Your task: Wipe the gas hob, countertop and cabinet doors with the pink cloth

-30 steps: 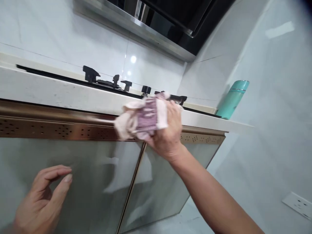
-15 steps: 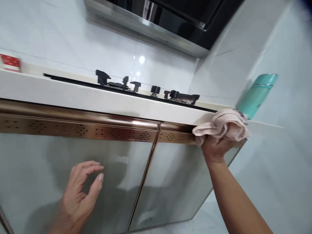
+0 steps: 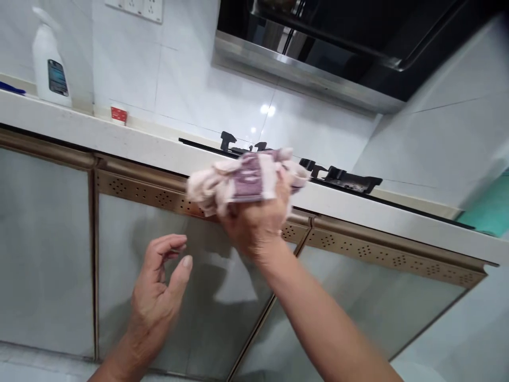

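The right hand [image 3: 254, 225] is closed around a bunched pink cloth [image 3: 242, 180] with a purple patterned patch. The cloth is pressed against the front edge of the counter [image 3: 119, 140], at the top of the copper-coloured perforated trim strip [image 3: 151, 193], just left of the seam between two cabinet doors. The cloth covers part of the trim and the counter edge behind it.

The left hand [image 3: 161, 286] is open and empty, fingers loosely curled, held in front of the glossy cabinet door [image 3: 131, 249] below and to the left of the cloth. Whether it touches the door cannot be determined.

On the counter behind the cloth lies a black stove [image 3: 342, 178] with pan supports. A range hood [image 3: 318, 48] hangs above it. At far left stand a white bottle [image 3: 50, 63] and a small red item [image 3: 118, 114] against the tiled wall. A wall socket [image 3: 137, 6] sits above them. A teal object [image 3: 487, 209] is partly visible at the right edge.
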### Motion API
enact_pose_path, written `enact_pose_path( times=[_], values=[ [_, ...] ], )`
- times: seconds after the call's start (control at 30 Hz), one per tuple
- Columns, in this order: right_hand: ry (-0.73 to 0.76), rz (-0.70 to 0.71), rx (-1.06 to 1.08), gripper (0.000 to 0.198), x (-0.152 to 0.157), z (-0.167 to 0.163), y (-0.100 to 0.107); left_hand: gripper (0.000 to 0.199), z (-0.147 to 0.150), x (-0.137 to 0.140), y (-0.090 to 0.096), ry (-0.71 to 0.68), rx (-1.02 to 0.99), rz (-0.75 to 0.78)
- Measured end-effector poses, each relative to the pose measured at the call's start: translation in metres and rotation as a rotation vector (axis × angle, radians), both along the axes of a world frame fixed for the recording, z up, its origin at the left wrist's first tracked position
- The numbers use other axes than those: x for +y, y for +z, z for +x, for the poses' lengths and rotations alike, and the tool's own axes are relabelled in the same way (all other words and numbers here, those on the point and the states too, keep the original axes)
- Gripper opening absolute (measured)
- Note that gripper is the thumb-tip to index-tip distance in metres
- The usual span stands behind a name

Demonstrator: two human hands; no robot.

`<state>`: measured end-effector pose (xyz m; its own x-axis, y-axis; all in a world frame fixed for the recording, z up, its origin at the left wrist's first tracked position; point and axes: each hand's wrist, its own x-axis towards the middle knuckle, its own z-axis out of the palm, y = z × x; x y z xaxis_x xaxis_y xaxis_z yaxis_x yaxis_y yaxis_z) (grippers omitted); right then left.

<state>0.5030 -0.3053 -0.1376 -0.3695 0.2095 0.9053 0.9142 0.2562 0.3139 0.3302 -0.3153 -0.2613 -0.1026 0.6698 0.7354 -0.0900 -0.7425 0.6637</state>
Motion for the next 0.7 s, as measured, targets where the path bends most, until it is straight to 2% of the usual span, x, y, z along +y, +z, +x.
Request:
enact_pose_path(
  times=[0.1,0.2,0.3,0.43,0.53,0.63,0.7],
  values=[
    [-0.103,0.105,-0.116,0.047,0.009,-0.032,-0.012,0.035,0.0,-0.004,0.006,-0.037,-0.173,-0.071],
    [-0.087,0.05,-0.317,0.033,0.008,-0.035,-0.022,0.04,0.004,-0.005,0.007,-0.149,-0.293,-0.141],
    [-0.034,-0.021,-0.365,0.02,-0.002,-0.026,-0.031,0.046,0.011,-0.008,0.003,-0.348,-0.318,-0.234],
    [0.085,-0.16,-0.138,0.022,-0.024,-0.027,-0.045,0.064,0.021,-0.022,0.002,-0.625,-0.295,-0.324],
    [0.304,-0.306,0.118,0.027,-0.044,-0.037,-0.056,0.078,0.028,-0.036,0.005,-0.789,-0.369,-0.354],
    [0.581,-0.535,0.333,0.031,-0.069,-0.039,-0.062,0.083,0.034,-0.043,0.009,-0.742,-0.496,-0.419],
    [0.634,-0.58,0.399,0.031,-0.089,-0.027,-0.067,0.08,0.036,-0.042,0.012,-0.633,-0.543,-0.476]
  ],
)
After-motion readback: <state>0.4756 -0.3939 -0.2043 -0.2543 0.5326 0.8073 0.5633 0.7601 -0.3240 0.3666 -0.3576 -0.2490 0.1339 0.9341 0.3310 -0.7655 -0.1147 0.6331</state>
